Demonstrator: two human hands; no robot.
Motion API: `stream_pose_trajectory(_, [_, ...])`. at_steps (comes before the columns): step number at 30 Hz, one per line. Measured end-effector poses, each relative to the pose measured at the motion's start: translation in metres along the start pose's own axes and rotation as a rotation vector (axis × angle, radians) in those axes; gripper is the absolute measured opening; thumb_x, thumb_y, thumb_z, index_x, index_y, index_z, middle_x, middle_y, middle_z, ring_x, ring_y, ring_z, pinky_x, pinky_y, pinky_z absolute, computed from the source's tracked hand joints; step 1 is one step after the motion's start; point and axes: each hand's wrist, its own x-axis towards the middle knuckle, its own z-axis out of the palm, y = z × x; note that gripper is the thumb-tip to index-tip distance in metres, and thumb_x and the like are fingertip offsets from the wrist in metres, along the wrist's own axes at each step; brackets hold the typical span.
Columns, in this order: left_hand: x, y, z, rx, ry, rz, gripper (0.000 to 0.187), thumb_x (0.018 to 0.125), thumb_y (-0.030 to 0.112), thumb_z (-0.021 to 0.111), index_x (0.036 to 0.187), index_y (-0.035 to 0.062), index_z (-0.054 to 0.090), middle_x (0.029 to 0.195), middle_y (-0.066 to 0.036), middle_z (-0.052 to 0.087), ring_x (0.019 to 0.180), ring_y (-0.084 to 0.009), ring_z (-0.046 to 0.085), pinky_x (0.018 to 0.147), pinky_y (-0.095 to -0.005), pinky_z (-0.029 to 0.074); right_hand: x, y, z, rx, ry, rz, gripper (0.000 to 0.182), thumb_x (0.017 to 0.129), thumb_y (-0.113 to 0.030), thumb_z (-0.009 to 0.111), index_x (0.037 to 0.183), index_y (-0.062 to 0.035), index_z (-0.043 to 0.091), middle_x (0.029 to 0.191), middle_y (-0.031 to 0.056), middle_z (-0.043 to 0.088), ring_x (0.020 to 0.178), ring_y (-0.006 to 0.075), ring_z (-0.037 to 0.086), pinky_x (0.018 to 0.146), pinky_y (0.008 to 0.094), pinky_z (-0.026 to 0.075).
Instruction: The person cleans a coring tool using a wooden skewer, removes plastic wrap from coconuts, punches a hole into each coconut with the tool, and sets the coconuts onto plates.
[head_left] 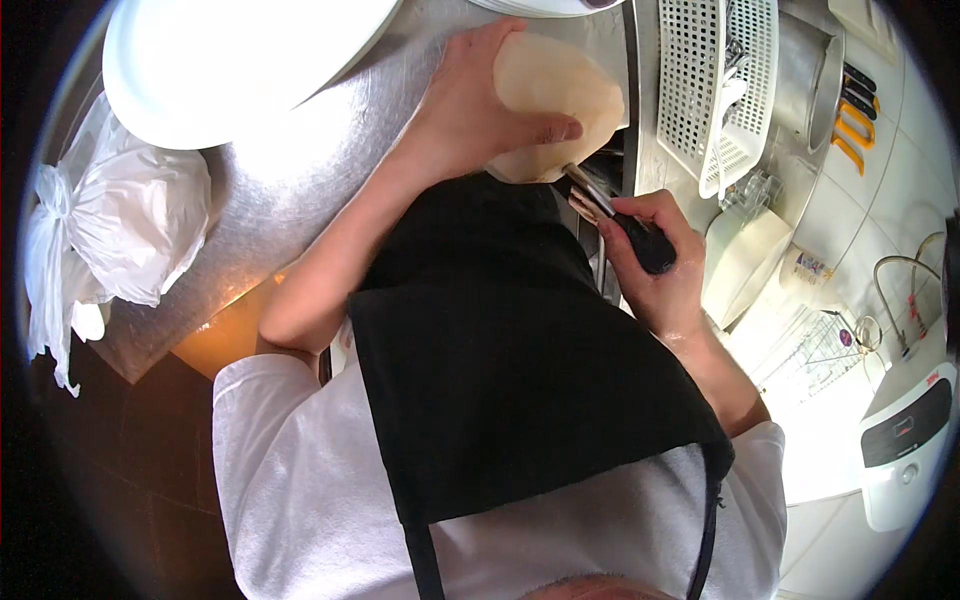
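A large pale, rounded piece of food (555,85), perhaps a peeled vegetable or fruit, is held up near the top centre. Its left side rests in my left hand (490,105), with the thumb across its face. My right hand (655,255) is closed around the black handle of a peeler (645,240). The metal end of that tool touches or nearly touches the lower edge of the pale piece. Something thin and pale lies beside the metal part, too small to identify.
A large white plate or tray (240,60) and a tied white plastic bag (140,220) lie on the metal counter (290,160) at left. White perforated baskets (690,90) stand right of the hands. Orange-handled and black-handled tools (856,125) are farther right.
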Motion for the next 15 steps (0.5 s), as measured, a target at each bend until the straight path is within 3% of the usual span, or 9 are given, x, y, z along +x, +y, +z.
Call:
stream_pose_trajectory(5, [-0.003,0.002,0.000,0.004,0.003,-0.030,0.081,0.061,0.036,0.090,0.124,0.0012,0.053,0.113,-0.017,0.060,0.107,-0.0277,0.058,0.094,-0.0366,0.047,0.013,0.005,-0.021,-0.130,-0.270,-0.251,0.022,0.080,0.000,0.070,0.099,-0.0044,0.061,0.080,0.0126,0.063,0.069,0.0322,0.065,0.058,0.0365,0.050])
stream_pose_trajectory(6, [-0.003,0.002,0.000,0.007,0.015,-0.034,0.081,0.061,0.036,0.090,0.124,0.0013,0.052,0.114,-0.017,0.060,0.107,-0.0278,0.058,0.094,-0.0365,0.047,0.011,0.010,-0.019,-0.173,-0.244,-0.275,0.019,0.082,0.000,0.069,0.099,-0.0043,0.061,0.080,0.0122,0.063,0.066,0.0290,0.065,0.058,0.0336,0.050])
stream_pose_trajectory(9, [0.002,-0.002,-0.001,0.011,-0.059,-0.024,0.085,0.061,0.037,0.090,0.128,0.0011,0.051,0.117,-0.019,0.058,0.110,-0.0286,0.057,0.096,-0.0368,0.046,0.002,0.004,-0.008,0.022,-0.113,-0.018,0.017,0.084,-0.001,0.069,0.099,-0.0036,0.061,0.080,0.0120,0.062,0.063,0.0257,0.064,0.058,0.0306,0.049])
stream_pose_trajectory(12, [-0.002,0.003,-0.002,0.064,0.004,-0.020,0.087,0.062,0.037,0.089,0.130,0.0000,0.050,0.119,-0.020,0.057,0.111,-0.0291,0.056,0.097,-0.0366,0.046,-0.002,0.004,0.003,0.189,0.025,0.197,0.016,0.085,-0.003,0.069,0.099,-0.0036,0.061,0.079,0.0115,0.062,0.060,0.0229,0.062,0.058,0.0287,0.047])
stream_pose_trajectory(15, [-0.002,0.003,-0.002,-0.002,-0.014,-0.037,0.087,0.063,0.038,0.089,0.130,-0.0014,0.049,0.119,-0.019,0.057,0.111,-0.0293,0.056,0.097,-0.0366,0.045,0.003,0.015,0.002,0.110,0.023,-0.073,0.018,0.084,-0.001,0.069,0.100,-0.0036,0.061,0.079,0.0125,0.061,0.058,0.0272,0.062,0.055,0.0310,0.048])
